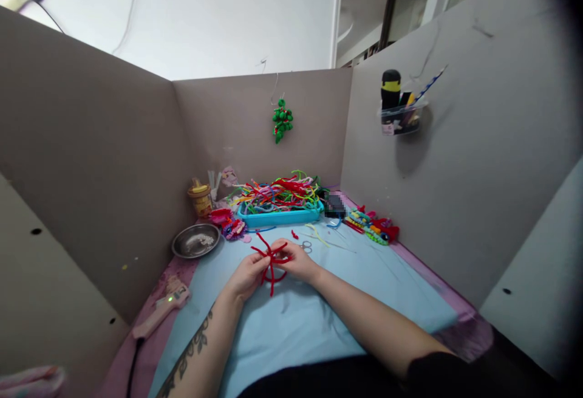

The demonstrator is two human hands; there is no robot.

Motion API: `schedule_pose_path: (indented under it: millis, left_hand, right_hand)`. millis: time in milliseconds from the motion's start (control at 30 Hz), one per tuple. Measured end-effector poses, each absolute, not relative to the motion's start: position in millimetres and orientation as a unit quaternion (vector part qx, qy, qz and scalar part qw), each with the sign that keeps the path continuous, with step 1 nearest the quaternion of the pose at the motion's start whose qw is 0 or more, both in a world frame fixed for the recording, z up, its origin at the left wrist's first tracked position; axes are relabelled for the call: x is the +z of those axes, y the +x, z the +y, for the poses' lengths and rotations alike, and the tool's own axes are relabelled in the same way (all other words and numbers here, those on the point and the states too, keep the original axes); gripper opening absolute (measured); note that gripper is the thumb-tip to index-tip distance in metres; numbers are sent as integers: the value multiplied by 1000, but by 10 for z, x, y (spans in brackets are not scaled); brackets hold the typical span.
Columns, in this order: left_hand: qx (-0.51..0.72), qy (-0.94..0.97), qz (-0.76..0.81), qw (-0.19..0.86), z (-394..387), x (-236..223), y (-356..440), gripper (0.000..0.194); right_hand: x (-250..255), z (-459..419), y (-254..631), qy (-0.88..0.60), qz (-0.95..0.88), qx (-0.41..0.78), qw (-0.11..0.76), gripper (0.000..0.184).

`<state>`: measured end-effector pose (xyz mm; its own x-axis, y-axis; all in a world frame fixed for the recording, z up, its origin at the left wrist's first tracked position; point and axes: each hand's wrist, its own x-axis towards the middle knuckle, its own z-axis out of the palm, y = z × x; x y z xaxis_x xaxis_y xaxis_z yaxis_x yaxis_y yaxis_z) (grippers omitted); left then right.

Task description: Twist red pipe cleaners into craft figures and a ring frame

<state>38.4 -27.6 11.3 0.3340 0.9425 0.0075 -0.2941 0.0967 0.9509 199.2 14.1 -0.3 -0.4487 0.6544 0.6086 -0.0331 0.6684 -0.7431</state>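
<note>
Several red pipe cleaners are joined at a centre and splay outward, with one bent into a loop at the lower side. My left hand pinches them from the left, near the centre. From the right, my right hand has its fingers closed on one of the red stems. Both hands are held over the light blue cloth. Just beyond my right hand lies a pair of scissors, partly hidden by it. A small red scrap rests a little farther off.
A blue tray heaped with coloured pipe cleaners stands at the back. To the left are a metal bowl with small white bits and a pink glue gun with a cord. Colourful pieces lie right. Grey partitions enclose the table.
</note>
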Motion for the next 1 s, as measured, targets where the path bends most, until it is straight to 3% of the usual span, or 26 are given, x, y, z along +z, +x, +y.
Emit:
schedule_pose_path:
  millis: [300, 567, 767, 900, 1000]
  left_hand:
    - [496, 453, 374, 639, -245, 69, 387, 25]
    - [534, 448, 422, 579, -197, 40, 394, 24]
    - [552, 450, 425, 558, -178, 41, 398, 27]
    - [557, 442, 426, 560, -181, 49, 405, 29]
    - [554, 436, 426, 567, -183, 49, 408, 30]
  right_hand:
    - [15, 106, 1978, -198, -777, 344, 488, 24]
    - [-60, 96, 1862, -206, -713, 465, 483, 17]
    - [-38, 63, 1804, -248, -722, 400, 506, 14]
    - [-63, 97, 1787, -243, -683, 463, 510, 6]
    - [-106, 142, 1793, -255, -627, 514, 527, 11]
